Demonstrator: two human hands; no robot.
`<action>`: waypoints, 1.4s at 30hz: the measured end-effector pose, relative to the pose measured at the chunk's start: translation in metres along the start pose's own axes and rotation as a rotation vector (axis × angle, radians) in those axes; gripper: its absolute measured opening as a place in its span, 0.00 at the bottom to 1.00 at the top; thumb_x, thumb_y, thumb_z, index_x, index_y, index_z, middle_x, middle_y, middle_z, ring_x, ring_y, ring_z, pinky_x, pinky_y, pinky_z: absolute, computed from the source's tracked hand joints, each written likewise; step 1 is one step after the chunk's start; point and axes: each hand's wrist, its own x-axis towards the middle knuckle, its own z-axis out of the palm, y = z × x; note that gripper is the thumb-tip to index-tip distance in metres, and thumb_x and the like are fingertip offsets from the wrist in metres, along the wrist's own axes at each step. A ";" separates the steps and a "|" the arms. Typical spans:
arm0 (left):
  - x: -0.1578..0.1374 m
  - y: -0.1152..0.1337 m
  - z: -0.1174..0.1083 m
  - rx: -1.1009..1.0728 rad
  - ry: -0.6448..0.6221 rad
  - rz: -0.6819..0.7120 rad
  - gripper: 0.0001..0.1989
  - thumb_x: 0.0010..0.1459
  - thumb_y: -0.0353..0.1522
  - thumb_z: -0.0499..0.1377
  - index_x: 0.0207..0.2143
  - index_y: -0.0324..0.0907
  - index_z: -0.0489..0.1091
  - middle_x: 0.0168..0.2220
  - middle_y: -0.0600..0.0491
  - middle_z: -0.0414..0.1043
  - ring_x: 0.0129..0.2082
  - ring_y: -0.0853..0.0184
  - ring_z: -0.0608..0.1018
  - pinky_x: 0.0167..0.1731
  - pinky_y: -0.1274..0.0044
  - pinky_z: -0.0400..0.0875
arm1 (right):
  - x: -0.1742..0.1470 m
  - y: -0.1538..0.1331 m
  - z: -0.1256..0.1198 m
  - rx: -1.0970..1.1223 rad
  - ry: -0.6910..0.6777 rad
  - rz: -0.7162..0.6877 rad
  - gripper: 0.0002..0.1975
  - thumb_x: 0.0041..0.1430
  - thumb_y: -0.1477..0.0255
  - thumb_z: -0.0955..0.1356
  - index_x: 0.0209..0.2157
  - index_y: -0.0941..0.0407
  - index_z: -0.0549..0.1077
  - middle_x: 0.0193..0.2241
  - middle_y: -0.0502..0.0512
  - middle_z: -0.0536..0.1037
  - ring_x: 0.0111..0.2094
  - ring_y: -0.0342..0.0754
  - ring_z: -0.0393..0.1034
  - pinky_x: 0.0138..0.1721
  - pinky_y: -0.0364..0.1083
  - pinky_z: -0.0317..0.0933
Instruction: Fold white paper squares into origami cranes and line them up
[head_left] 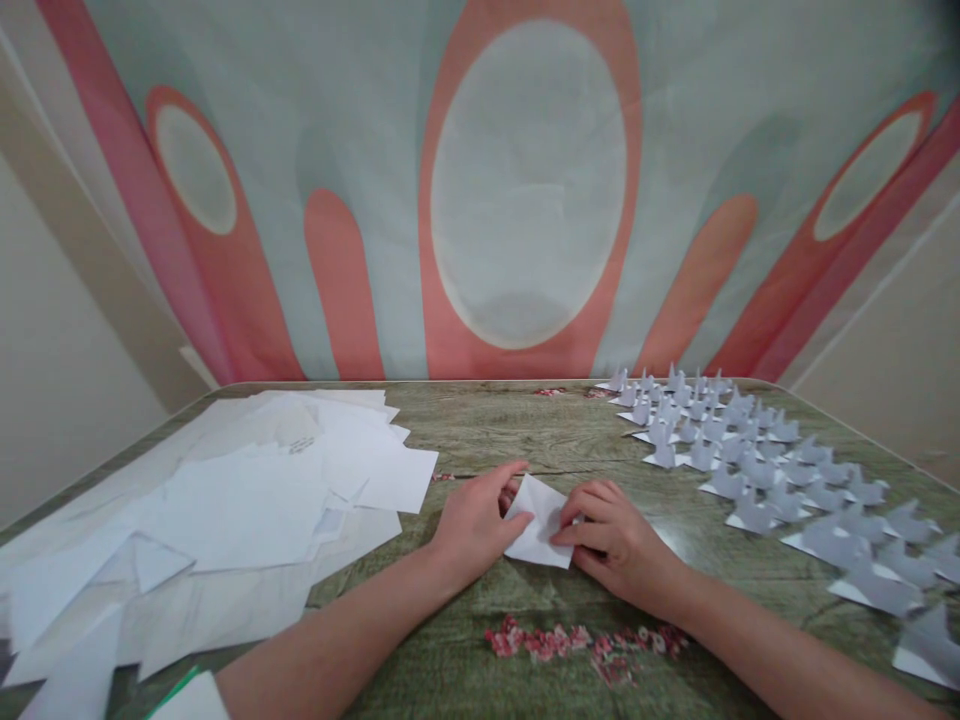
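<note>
A small folded square of white paper (541, 528) is held between my two hands, just above or on the table in front of me. My left hand (480, 515) grips its left edge, with the thumb on top and the fingers behind. On the right side, my right hand (611, 530) pinches the paper between curled fingers and thumb. A crease runs across the paper's face. Whether the paper rests on the tabletop I cannot tell.
Loose white sheets (255, 500) lie piled on the left of the wood-patterned table (495, 430). Rows of small folded paper figures (750, 465) stand along the right. Pink flower prints (555, 640) mark the tabletop near me. A patterned backdrop (390, 100) hangs behind the far edge.
</note>
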 end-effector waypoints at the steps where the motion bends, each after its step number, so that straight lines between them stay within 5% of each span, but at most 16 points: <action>1: 0.000 0.002 -0.002 0.040 0.019 0.032 0.25 0.45 0.30 0.61 0.48 0.44 0.63 0.39 0.53 0.70 0.34 0.67 0.71 0.37 0.76 0.65 | 0.000 0.000 0.000 0.004 -0.012 0.004 0.12 0.50 0.81 0.65 0.32 0.50 0.75 0.30 0.53 0.73 0.35 0.49 0.63 0.37 0.50 0.55; 6: -0.002 0.010 -0.010 0.291 -0.136 0.296 0.06 0.52 0.28 0.56 0.32 0.42 0.72 0.35 0.53 0.69 0.39 0.65 0.69 0.40 0.75 0.62 | 0.000 0.001 0.002 0.032 -0.036 0.018 0.11 0.51 0.79 0.65 0.33 0.51 0.75 0.30 0.53 0.74 0.35 0.48 0.63 0.37 0.50 0.55; 14: -0.006 0.018 -0.016 0.539 -0.318 0.478 0.10 0.58 0.29 0.51 0.37 0.44 0.72 0.38 0.52 0.70 0.37 0.66 0.70 0.37 0.75 0.63 | -0.003 0.004 0.004 0.058 -0.065 0.047 0.10 0.53 0.78 0.65 0.35 0.52 0.74 0.32 0.54 0.73 0.35 0.48 0.65 0.36 0.48 0.57; 22: -0.021 0.016 -0.031 0.361 -0.361 0.438 0.15 0.53 0.28 0.53 0.43 0.43 0.70 0.45 0.50 0.69 0.45 0.62 0.69 0.47 0.72 0.62 | 0.008 -0.004 -0.005 0.188 -0.132 0.122 0.08 0.59 0.73 0.61 0.34 0.54 0.73 0.35 0.54 0.73 0.37 0.46 0.66 0.38 0.46 0.60; 33: -0.012 -0.008 -0.020 -0.068 -0.151 0.150 0.10 0.54 0.32 0.56 0.22 0.40 0.72 0.34 0.52 0.74 0.33 0.68 0.74 0.35 0.80 0.66 | 0.032 0.014 -0.001 0.217 -0.235 0.311 0.13 0.60 0.68 0.60 0.24 0.57 0.67 0.25 0.50 0.69 0.27 0.43 0.62 0.29 0.42 0.56; 38: -0.013 -0.010 -0.020 -0.112 -0.105 0.056 0.11 0.53 0.31 0.57 0.40 0.41 0.70 0.36 0.52 0.72 0.30 0.70 0.74 0.31 0.80 0.68 | 0.046 0.018 -0.005 0.147 -0.326 0.351 0.13 0.60 0.68 0.59 0.23 0.57 0.66 0.22 0.49 0.68 0.24 0.43 0.61 0.25 0.41 0.53; 42: -0.019 -0.007 -0.020 0.009 -0.100 0.182 0.18 0.53 0.30 0.57 0.48 0.44 0.65 0.46 0.50 0.68 0.43 0.67 0.72 0.44 0.76 0.67 | 0.056 0.017 -0.006 0.110 -0.396 0.347 0.13 0.59 0.70 0.59 0.22 0.57 0.66 0.20 0.49 0.68 0.22 0.42 0.59 0.23 0.41 0.50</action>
